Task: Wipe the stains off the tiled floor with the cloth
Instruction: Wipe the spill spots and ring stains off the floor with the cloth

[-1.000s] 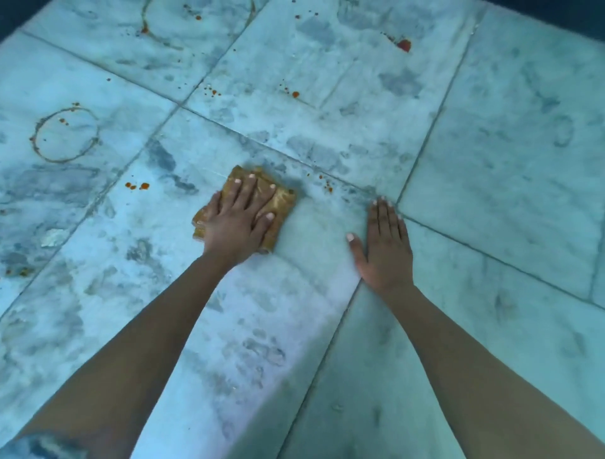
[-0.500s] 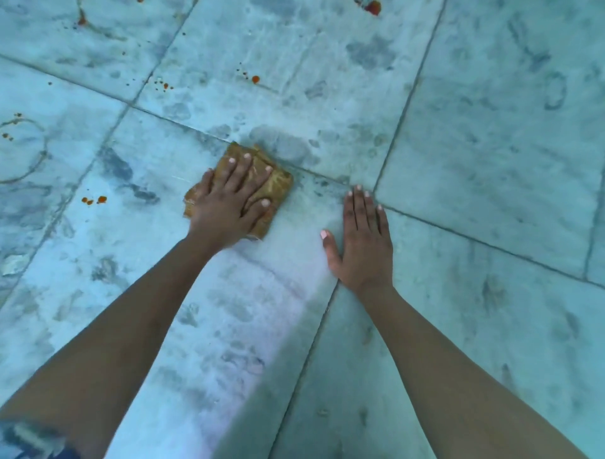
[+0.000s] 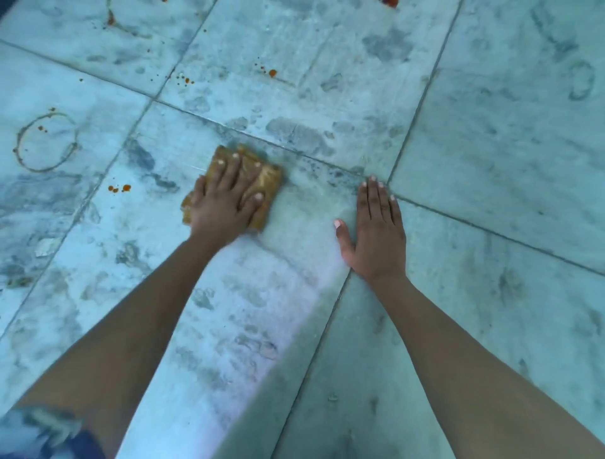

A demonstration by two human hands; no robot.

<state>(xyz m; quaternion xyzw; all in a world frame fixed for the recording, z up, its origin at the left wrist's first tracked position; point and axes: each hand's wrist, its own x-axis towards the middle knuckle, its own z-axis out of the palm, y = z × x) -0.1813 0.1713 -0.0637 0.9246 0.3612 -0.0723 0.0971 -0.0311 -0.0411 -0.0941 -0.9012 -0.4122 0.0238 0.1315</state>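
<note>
A folded brown cloth (image 3: 267, 183) lies flat on the pale marbled tiled floor (image 3: 491, 147). My left hand (image 3: 226, 203) presses down on it with fingers spread, covering most of it. My right hand (image 3: 376, 229) rests flat on the floor to the right, fingers together, holding nothing. Orange-red stains mark the tiles: two drops (image 3: 119, 188) left of the cloth, a brown ring stain (image 3: 45, 144) farther left, specks (image 3: 185, 79) and a drop (image 3: 271, 72) beyond the cloth, and a red blot (image 3: 389, 2) at the top edge.
Dark grout lines (image 3: 415, 108) cross the floor between large tiles. Another curved brown stain (image 3: 113, 19) shows at the top left. A patterned sleeve edge (image 3: 42, 429) sits at the bottom left corner.
My left hand has slid the cloth a little left and toward me along the tile. The small specks near the grout line right of the cloth are gone. My right hand stays planted.
</note>
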